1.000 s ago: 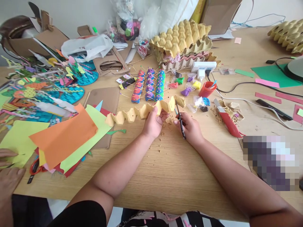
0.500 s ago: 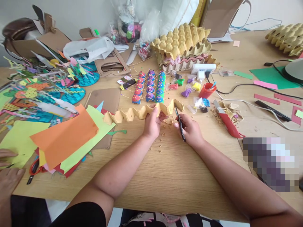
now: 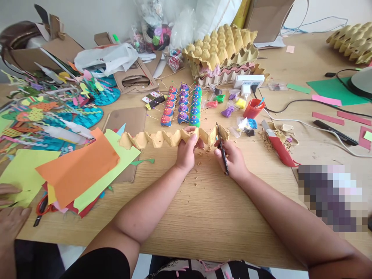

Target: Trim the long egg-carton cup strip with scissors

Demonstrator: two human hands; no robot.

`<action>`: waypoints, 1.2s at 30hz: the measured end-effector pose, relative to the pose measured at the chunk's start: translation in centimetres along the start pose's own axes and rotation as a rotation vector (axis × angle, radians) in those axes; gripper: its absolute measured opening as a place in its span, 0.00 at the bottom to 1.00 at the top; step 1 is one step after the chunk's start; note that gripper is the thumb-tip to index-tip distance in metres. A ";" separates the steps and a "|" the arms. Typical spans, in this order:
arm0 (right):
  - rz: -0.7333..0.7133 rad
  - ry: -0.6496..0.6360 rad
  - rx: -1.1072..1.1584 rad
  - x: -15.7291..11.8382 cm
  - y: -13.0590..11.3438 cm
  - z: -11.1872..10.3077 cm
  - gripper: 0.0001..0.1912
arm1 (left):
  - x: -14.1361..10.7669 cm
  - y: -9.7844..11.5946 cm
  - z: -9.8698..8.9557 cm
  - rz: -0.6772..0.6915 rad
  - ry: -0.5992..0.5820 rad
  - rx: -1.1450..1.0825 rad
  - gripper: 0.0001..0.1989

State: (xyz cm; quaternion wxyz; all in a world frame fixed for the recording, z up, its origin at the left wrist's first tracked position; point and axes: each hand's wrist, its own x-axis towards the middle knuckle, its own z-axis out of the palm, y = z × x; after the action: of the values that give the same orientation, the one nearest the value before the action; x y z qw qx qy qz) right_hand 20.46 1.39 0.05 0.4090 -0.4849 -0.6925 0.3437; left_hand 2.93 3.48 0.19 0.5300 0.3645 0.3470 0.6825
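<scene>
My left hand (image 3: 187,152) grips a long yellow strip of egg carton (image 3: 158,139) from below, right of its middle, with the thumb on the near side. In my right hand (image 3: 232,157) are black scissors (image 3: 223,151), their blades up against the strip near its right end. Whether the blades are closed through the carton I cannot make out. Small carton scraps (image 3: 199,164) lie on the wood under the strip. Just beyond stand three rows of painted egg-carton caterpillars in red (image 3: 168,106), purple (image 3: 183,102) and blue-green (image 3: 195,106), with pins sticking out.
Orange paper (image 3: 78,166) and lime paper (image 3: 109,174) lie left, near another person's hand (image 3: 14,221) and red-handled scissors (image 3: 43,205). A red-handled knife (image 3: 279,147) lies right, below a red cup (image 3: 253,108). Egg trays (image 3: 221,44) are stacked behind. A white cable (image 3: 314,133) crosses the right side.
The strip has shifted slightly and turned a little in my left hand. The scissors now sit more upright against its right end. The other person's hand stays in place.
</scene>
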 end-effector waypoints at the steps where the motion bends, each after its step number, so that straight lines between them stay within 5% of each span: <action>1: 0.001 -0.001 0.018 0.0 -0.1 0.0 0.24 | 0.0 0.0 -0.1 0.003 -0.004 0.012 0.23; 36: 0.017 -0.077 -0.094 0.9 0.1 0.0 0.25 | 0.1 0.0 0.4 -0.042 0.045 0.032 0.25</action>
State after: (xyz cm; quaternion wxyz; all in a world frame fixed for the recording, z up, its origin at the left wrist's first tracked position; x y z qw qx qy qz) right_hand 20.34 2.23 0.20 0.3558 -0.4958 -0.7191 0.3325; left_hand 3.28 3.59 0.37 0.5304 0.3499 0.3775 0.6736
